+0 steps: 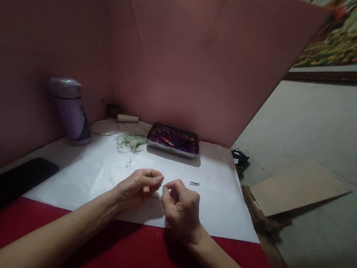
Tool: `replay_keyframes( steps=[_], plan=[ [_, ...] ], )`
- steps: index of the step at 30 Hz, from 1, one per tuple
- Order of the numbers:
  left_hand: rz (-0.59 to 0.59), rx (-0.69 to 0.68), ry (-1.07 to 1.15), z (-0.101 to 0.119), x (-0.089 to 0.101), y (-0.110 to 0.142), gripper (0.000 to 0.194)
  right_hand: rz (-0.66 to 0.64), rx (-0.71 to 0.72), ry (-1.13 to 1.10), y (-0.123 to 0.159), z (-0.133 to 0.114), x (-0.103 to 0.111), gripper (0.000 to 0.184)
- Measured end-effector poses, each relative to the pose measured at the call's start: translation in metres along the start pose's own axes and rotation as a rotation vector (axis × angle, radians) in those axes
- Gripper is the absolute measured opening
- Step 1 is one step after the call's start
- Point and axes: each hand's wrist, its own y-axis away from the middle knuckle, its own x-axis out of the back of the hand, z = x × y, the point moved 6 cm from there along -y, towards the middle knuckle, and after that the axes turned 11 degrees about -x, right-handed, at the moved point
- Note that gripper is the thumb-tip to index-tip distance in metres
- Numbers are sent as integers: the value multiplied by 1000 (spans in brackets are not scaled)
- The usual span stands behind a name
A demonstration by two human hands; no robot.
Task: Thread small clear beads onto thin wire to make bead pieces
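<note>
My left hand (140,186) and my right hand (180,206) rest close together on a white sheet (96,176), fingertips almost touching. Both hands are pinched shut; whatever is between the fingers is too small to make out. A small dark clip-like piece (194,183) lies on the sheet just right of my right hand. A metal tray (173,141) with purple beads and something red sits farther back. A tangle of pale green thread (130,142) lies left of the tray, with tiny clear bits (128,163) in front of it.
A purple flask (70,111) stands at the back left. A thread spool (127,118) lies near the pink partition (187,57). A black flat object (8,183) sits at the left on the red table cover (126,248). Cardboard (297,188) lies on the floor to the right.
</note>
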Motion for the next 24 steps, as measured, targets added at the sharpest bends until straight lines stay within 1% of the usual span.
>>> replay_keyframes(
  steps=[8,16,24],
  plan=[
    [26,-16,20,3,0,0,11,2,-2,3,2,2,-1,8],
    [58,-5,30,5,1,1,11,34,-6,14,2,2,1,10],
    [24,-10,34,3,-1,0,10,47,0,19,1,1,3,9]
  ],
)
